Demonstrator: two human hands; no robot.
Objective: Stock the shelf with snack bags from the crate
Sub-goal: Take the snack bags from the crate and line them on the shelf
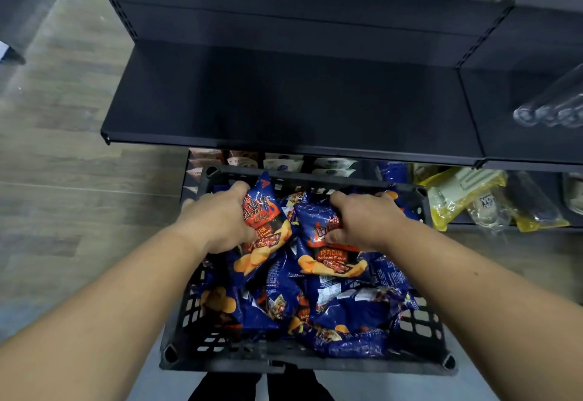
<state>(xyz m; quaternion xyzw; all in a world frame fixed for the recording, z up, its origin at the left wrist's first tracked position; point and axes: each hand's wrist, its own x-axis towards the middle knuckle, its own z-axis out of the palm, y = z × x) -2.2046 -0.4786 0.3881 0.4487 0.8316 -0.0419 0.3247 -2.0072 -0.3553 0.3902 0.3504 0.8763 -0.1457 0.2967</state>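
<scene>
Snack bags [315, 299] fill the crate [303, 364] under both hands, heaped below and behind the fingers. The left hand [217, 220] curls round one bag [263, 230], thumb on its printed face, long axis running up and away from the fingers. The right hand [362, 220] pinches the top of a second bag [331, 258], which lies flat beneath it. Beyond the fingertips, higher and farther, the shelf [284, 110] stands dark and bare, about equally near either hand.
</scene>
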